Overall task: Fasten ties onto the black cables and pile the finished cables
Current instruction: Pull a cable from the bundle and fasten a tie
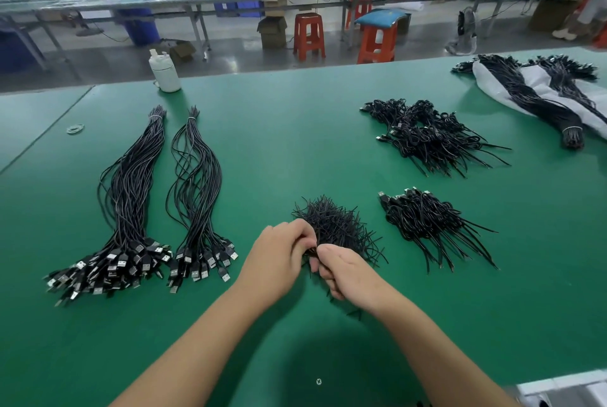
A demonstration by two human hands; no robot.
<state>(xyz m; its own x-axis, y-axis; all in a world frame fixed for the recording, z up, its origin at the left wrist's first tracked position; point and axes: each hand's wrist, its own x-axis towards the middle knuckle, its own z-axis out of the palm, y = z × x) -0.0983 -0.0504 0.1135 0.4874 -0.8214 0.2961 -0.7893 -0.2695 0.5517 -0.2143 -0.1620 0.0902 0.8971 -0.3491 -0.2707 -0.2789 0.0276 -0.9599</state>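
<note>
A heap of short black ties (335,226) lies mid-table on the green mat. My left hand (279,258) and my right hand (348,275) meet at the heap's near edge, both with fingers curled, pinching black ties between them. Two long bundles of straight black USB cables (131,196) (197,196) lie to the left, plugs toward me. Two piles of coiled, tied cables lie to the right: a near pile (427,226) and a far pile (427,137).
A white bottle (165,73) stands at the table's far edge. A loose rubber band (75,128) lies far left. More cable bundles on a plastic bag (538,94) fill the far right corner. Stools and benches stand beyond the table.
</note>
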